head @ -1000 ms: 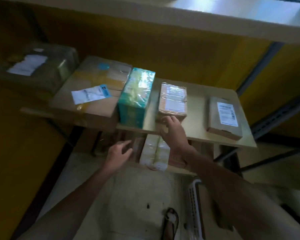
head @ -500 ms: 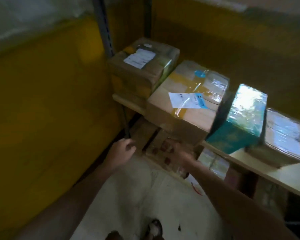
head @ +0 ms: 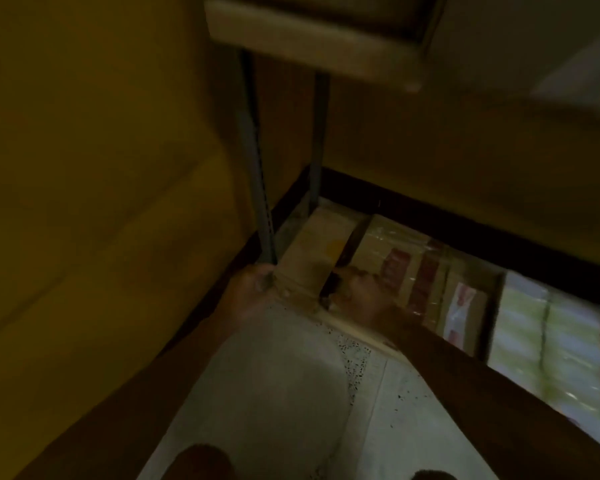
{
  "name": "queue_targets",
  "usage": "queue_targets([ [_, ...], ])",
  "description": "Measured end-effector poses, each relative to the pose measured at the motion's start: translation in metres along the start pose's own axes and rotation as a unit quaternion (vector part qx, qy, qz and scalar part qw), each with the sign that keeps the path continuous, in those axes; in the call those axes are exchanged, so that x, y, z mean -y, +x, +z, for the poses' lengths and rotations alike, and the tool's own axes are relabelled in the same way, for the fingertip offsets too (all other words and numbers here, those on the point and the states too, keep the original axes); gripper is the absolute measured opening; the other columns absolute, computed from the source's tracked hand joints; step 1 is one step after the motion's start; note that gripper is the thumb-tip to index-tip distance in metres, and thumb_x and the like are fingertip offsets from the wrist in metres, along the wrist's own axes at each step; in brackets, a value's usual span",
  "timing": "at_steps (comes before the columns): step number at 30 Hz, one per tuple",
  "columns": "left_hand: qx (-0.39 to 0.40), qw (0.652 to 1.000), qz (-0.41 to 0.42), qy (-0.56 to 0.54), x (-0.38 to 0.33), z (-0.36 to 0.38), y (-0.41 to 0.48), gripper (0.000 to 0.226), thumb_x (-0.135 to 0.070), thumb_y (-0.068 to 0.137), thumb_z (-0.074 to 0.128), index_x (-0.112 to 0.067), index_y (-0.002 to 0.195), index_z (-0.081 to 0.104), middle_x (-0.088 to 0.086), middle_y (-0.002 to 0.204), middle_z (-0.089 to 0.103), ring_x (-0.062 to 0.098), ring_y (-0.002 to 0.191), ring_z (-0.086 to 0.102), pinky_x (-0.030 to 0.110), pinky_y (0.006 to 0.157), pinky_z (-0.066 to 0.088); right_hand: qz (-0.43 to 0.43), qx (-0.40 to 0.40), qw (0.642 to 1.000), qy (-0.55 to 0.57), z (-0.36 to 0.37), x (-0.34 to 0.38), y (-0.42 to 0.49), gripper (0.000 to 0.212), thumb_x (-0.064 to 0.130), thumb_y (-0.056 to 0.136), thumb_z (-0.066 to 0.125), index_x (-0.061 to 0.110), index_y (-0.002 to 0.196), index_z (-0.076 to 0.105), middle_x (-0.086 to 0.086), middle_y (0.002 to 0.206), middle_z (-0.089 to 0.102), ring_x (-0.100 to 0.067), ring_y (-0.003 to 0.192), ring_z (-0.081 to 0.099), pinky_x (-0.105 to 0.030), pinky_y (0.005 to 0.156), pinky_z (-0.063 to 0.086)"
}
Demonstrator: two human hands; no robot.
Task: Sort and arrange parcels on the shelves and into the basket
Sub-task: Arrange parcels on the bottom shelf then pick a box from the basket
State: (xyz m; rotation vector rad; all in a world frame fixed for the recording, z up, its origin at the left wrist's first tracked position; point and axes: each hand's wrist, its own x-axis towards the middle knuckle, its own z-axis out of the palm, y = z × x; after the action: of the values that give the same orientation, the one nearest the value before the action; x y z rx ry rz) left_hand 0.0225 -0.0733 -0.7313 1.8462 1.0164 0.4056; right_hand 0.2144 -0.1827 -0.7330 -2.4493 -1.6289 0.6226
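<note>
I am looking down at the bottom shelf in dim, blurred light. A plain brown cardboard box (head: 310, 258) lies at its left end, beside the metal shelf post (head: 257, 188). My left hand (head: 252, 289) grips the box's front left corner. My right hand (head: 357, 296) holds its right side, with the fingers in the gap next to a plastic-wrapped parcel with red print (head: 413, 268). Further right lies a pale green-white wrapped parcel (head: 551, 344). No basket is in view.
The shelf board above (head: 309, 39) overhangs the spot. A yellow wall (head: 101, 202) closes in the left side and the back. A light-clothed knee (head: 278, 368) is over the speckled floor (head: 388, 410) below the hands.
The view dropped from the middle shelf down to the bottom shelf. Both hands moved forward and down and now hold the brown box on either side.
</note>
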Motion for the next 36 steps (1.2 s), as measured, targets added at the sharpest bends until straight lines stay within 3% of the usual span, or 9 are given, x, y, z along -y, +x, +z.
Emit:
queue_targets([
  [5,0.004,0.999,0.033,0.037,0.088,0.048,0.067,0.040,-0.018,0.086,0.062,-0.017,0.124,0.050,-0.011,0.106,0.046,0.002,0.090,0.045,0.006,0.071,0.034,0.000,-0.009,0.997,-0.083,0.072,-0.029,0.067,0.057,0.044,0.088,0.054,0.021,0.138,0.037,-0.007,0.144,0.041,-0.033,0.126,0.044,-0.050,0.106,0.032],
  [9,-0.008,0.998,0.046,0.039,0.134,0.071,0.104,0.068,-0.014,0.081,0.066,-0.020,0.139,0.031,0.009,0.137,0.036,0.025,0.120,0.044,0.041,0.098,0.043,-0.025,-0.021,0.986,-0.165,0.109,-0.033,0.100,0.084,0.066,0.083,0.043,0.030,0.148,0.006,-0.013,0.158,0.004,-0.037,0.135,0.034,-0.067,0.110,0.000],
  [12,-0.023,0.999,0.038,-0.028,0.138,0.082,0.108,0.080,-0.012,0.075,0.070,-0.026,0.140,0.026,0.008,0.139,0.034,0.026,0.123,0.042,0.049,0.098,0.043,-0.011,-0.029,0.979,-0.200,0.121,-0.031,0.101,0.089,0.067,0.084,0.042,0.031,0.148,-0.007,-0.018,0.157,-0.012,-0.035,0.137,0.034,-0.068,0.104,-0.013],
  [18,-0.037,0.996,0.050,-0.068,0.129,0.092,0.100,0.062,0.004,0.075,0.062,-0.018,0.129,0.042,0.009,0.131,0.044,0.022,0.115,0.049,0.044,0.093,0.047,-0.006,-0.105,0.990,-0.097,0.108,-0.020,0.088,0.052,0.014,0.096,0.045,0.015,0.143,0.024,-0.014,0.154,0.018,-0.041,0.131,0.040,-0.066,0.112,0.003],
  [23,-0.020,0.994,0.082,-0.072,0.140,0.077,0.113,0.065,0.002,0.079,0.063,-0.015,0.137,0.037,0.006,0.133,0.045,0.020,0.111,0.050,0.030,0.080,0.048,-0.065,-0.143,0.987,-0.012,0.080,-0.027,0.087,0.041,0.017,0.097,0.043,0.019,0.138,0.039,-0.013,0.150,0.034,-0.033,0.133,0.040,-0.043,0.112,0.029],
  [26,0.023,0.995,0.083,-0.046,0.153,0.067,0.110,0.078,0.004,0.077,0.064,-0.028,0.140,0.032,0.001,0.139,0.041,0.022,0.125,0.044,0.043,0.092,0.048,-0.110,-0.188,0.975,0.038,0.057,-0.016,0.079,0.031,0.018,0.098,0.040,0.012,0.126,0.052,-0.013,0.121,0.059,-0.028,0.107,0.058,-0.036,0.091,0.046],
  [29,0.014,0.990,0.118,-0.075,0.145,0.057,0.107,0.087,-0.004,0.070,0.076,-0.046,0.132,0.031,-0.008,0.134,0.045,0.014,0.122,0.045,0.032,0.087,0.048,-0.150,-0.192,0.969,0.043,0.025,-0.005,0.076,0.022,0.018,0.097,0.045,0.009,0.107,0.062,-0.010,0.095,0.066,-0.023,0.085,0.061,-0.036,0.075,0.047],
  [33,0.024,0.991,0.118,-0.056,0.138,0.045,0.112,0.096,-0.008,0.061,0.082,-0.046,0.129,0.026,0.006,0.141,0.039,0.024,0.128,0.039,0.051,0.097,0.044,-0.150,-0.144,0.976,0.069,-0.009,-0.006,0.070,0.025,0.025,0.097,0.046,0.015,0.114,0.063,-0.009,0.103,0.068,-0.020,0.096,0.062,-0.036,0.085,0.049],
  [36,0.049,0.989,0.121,-0.062,0.133,0.043,0.106,0.094,-0.016,0.054,0.085,-0.042,0.127,0.033,0.005,0.139,0.038,0.023,0.126,0.042,0.043,0.096,0.046,-0.126,-0.134,0.973,0.139,-0.018,-0.017,0.065,0.030,0.024,0.097,0.046,0.016,0.122,0.061,-0.007,0.111,0.067,-0.017,0.098,0.062,-0.029,0.083,0.049],
])
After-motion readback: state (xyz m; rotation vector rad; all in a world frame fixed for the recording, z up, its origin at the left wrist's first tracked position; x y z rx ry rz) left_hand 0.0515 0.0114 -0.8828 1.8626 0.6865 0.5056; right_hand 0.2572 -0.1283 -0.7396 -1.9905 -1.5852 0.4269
